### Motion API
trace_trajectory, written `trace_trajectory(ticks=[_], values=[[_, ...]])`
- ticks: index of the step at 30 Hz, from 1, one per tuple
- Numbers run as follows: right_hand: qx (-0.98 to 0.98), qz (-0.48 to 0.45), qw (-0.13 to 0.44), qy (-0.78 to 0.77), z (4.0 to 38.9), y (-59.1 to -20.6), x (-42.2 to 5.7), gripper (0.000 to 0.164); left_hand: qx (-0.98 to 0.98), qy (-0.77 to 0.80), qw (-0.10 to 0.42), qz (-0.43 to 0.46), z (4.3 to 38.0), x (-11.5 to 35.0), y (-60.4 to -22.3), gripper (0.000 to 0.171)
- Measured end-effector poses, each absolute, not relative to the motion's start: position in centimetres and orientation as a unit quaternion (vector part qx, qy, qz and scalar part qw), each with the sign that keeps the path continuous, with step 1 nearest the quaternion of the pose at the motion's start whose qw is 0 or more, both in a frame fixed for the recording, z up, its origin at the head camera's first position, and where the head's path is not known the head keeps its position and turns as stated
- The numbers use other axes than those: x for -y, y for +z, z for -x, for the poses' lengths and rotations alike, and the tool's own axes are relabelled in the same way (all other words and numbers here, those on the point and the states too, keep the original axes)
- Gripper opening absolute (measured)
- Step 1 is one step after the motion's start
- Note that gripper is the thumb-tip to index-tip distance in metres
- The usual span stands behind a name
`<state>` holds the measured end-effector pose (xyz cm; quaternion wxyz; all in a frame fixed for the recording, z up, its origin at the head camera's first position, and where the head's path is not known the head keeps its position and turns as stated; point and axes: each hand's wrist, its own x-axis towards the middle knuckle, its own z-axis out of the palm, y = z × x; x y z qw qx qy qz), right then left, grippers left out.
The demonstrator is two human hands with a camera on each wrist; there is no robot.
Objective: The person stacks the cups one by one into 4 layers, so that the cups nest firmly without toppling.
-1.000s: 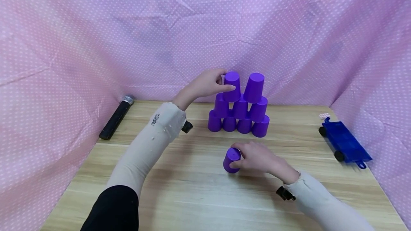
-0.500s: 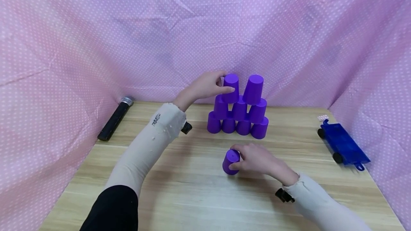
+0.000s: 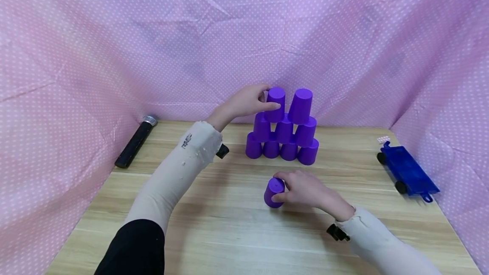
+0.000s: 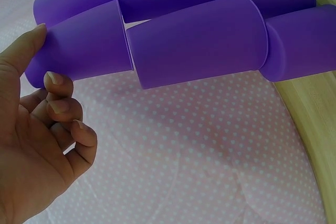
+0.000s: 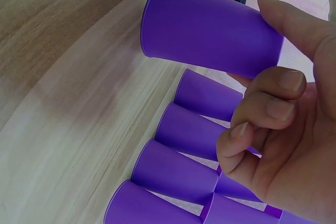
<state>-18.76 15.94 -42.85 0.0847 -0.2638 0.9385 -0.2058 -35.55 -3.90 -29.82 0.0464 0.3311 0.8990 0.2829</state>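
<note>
Upside-down purple plastic cups stand in a stepped stack at the table's middle back. My left hand (image 3: 248, 101) grips the left cup of the top row (image 4: 84, 45) between thumb and fingers, and that cup rests on the row below. Beside it stands the other top cup (image 3: 300, 107), slightly apart. Three cups form the middle row (image 3: 284, 131), above the bottom row (image 3: 271, 149). In front of the stack, my right hand (image 3: 305, 189) pinches a single upside-down purple cup (image 5: 210, 27) near its closed end. Whether this cup's rim touches the table cannot be told.
A black microphone (image 3: 135, 143) lies at the table's left edge. At the right edge is a blue toy trailer (image 3: 408, 169) with black wheels. Pink dotted cloth (image 3: 244, 33) hangs behind and along both sides of the wooden table (image 3: 229, 232).
The left top cup, held by my left hand, has shifted very slightly right, towards its neighbour. My right hand keeps its hold on the single cup. The head view has moved a little.
</note>
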Motion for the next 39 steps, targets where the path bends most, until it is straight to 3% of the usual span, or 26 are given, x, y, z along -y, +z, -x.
trace_trajectory(ticks=[11, 20, 27, 30, 36, 39], values=[[-0.938, 0.265, 0.087, -0.208, 18.6, -43.0, -15.8, 0.04, -0.895, 0.284, 0.045, -0.34, 35.6, 4.1, -30.1, 0.045], [-0.94, 0.262, 0.088, -0.2, 18.6, -43.1, -15.7, 0.041, -0.884, 0.33, 0.055, -0.325, 35.8, 5.4, -31.2, 0.068], [-0.942, 0.256, 0.093, -0.197, 18.7, -42.8, -15.8, 0.044, -0.872, 0.397, 0.05, -0.283, 36.2, 8.8, -34.5, 0.051], [-0.942, 0.256, 0.094, -0.195, 18.7, -42.7, -15.8, 0.043, -0.886, 0.368, 0.075, -0.27, 36.4, 10.4, -36.6, 0.048], [-0.943, 0.249, 0.094, -0.201, 18.7, -42.6, -15.9, 0.044, -0.892, 0.324, 0.19, -0.251, 36.3, 12.2, -41.6, 0.059], [-0.942, 0.249, 0.099, -0.203, 18.6, -42.7, -15.9, 0.045, -0.895, 0.307, 0.213, -0.241, 35.8, 12.4, -43.9, 0.062]])
